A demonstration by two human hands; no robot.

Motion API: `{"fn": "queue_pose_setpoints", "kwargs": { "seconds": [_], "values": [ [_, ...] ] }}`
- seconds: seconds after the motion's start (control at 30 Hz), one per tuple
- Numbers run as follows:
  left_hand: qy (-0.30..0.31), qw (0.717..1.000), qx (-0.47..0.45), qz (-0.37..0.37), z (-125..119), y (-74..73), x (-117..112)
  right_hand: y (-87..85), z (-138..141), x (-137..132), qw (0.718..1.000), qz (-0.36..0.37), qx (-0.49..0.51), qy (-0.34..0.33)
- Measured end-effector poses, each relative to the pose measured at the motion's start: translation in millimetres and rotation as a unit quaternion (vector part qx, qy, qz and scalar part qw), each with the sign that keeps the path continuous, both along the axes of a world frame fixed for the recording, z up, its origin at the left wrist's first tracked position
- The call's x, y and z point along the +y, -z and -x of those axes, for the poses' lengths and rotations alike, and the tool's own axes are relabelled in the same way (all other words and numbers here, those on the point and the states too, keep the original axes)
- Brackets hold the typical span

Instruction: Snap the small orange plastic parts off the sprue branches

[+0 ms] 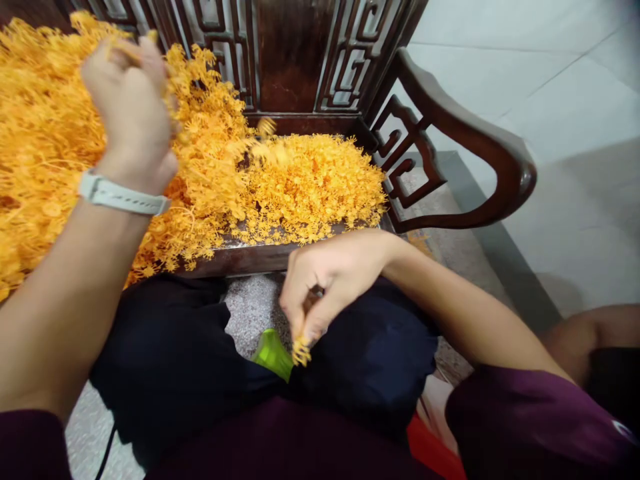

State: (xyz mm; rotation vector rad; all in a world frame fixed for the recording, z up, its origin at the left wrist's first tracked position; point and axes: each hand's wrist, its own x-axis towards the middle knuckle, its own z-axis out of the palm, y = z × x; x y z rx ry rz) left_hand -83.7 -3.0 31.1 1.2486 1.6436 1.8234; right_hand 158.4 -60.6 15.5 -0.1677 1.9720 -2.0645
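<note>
My right hand hangs over my lap, thumb and fingertips pinching a small yellow plastic flower piece. At the upper left, my left hand is raised over a large heap of yellow plastic flower sprays. Its fingers are curled round a bit of the yellow plastic; motion blur hides the exact shape. A lower pile of loose yellow flower pieces lies to the right of the heap on the wooden bench seat. A few blurred yellow pieces are in the air above that pile.
The dark bench has a carved backrest and a curved armrest at the right. Something bright green shows between my knees. A red object is low at the right. Another person's bare limb appears at the right edge.
</note>
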Motion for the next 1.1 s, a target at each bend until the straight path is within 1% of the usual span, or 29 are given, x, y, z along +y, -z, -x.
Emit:
{"fn": "queue_pose_setpoints", "kwargs": {
  "seconds": [0.03,0.07,0.1,0.13,0.17,0.2,0.23,0.27,0.3,0.33,0.37,0.4,0.47,0.57,0.67,0.7,0.77,0.83,0.97,1.1],
  "values": [
    [0.036,0.996,-0.075,0.000,9.2,1.6,2.7,5.1,1.2,3.0,0.999,-0.009,-0.002,0.036],
    [0.072,0.991,-0.108,-0.010,14.3,4.3,3.0,12.2,0.7,9.8,0.994,-0.020,0.002,0.104],
    [0.094,0.989,-0.115,-0.015,15.3,7.6,0.9,20.5,-1.4,19.6,0.981,-0.026,0.011,0.192],
    [0.110,0.987,-0.113,-0.028,12.9,11.1,-3.0,29.1,-5.0,31.2,0.957,-0.019,0.026,0.290],
    [0.123,0.986,-0.101,-0.046,8.3,14.3,-7.9,37.0,-9.6,43.1,0.919,0.007,0.047,0.391],
    [0.129,0.986,-0.089,-0.062,2.8,17.0,-12.9,43.2,-14.8,54.1,0.868,0.055,0.074,0.488],
    [0.134,0.985,-0.081,-0.073,-2.6,19.4,-17.1,47.6,-20.0,63.2,0.814,0.114,0.094,0.562],
    [0.135,0.985,-0.082,-0.070,-7.2,21.5,-19.9,50.3,-24.7,69.8,0.764,0.174,0.106,0.612],
    [0.128,0.987,-0.087,-0.051,-10.9,23.6,-21.1,51.8,-28.4,73.9,0.734,0.226,0.102,0.632],
    [0.141,0.986,-0.089,-0.012,-13.7,25.7,-20.9,52.8,-30.8,75.6,0.725,0.259,0.085,0.633],
    [0.139,0.985,-0.100,-0.001,-16.0,27.9,-19.5,53.4,-31.7,75.2,0.733,0.270,0.060,0.622],
    [0.144,0.983,-0.115,0.010,-18.4,30.1,-17.9,53.9,-31.3,73.3,0.747,0.264,0.037,0.609],
    [0.170,0.975,-0.145,0.017,-24.9,35.0,-16.0,53.7,-26.8,67.3,0.772,0.223,0.013,0.595],
    [0.240,0.956,-0.161,0.036,-40.8,43.1,-20.7,49.2,-16.6,59.3,0.793,0.160,0.033,0.587],
    [0.286,0.946,-0.142,0.057,-57.5,51.4,-29.3,45.5,-8.9,56.0,0.828,0.069,0.068,0.553],
    [0.294,0.945,-0.132,0.055,-61.5,53.6,-31.5,45.8,-7.2,55.6,0.832,0.033,0.082,0.548],
    [0.303,0.945,-0.110,0.044,-65.9,56.3,-33.8,48.4,-4.7,55.0,0.827,-0.016,0.115,0.551],
    [0.305,0.947,-0.092,0.044,-65.8,56.0,-34.3,51.7,-3.6,54.2,0.820,-0.030,0.141,0.553],
    [0.287,0.954,-0.074,0.052,-62.9,48.6,-38.2,52.2,-7.8,50.8,0.830,-0.058,0.166,0.530],
    [0.285,0.950,-0.110,0.069,-70.2,44.0,-47.8,48.7,-14.7,49.8,0.828,-0.075,0.194,0.521]
  ]
}}
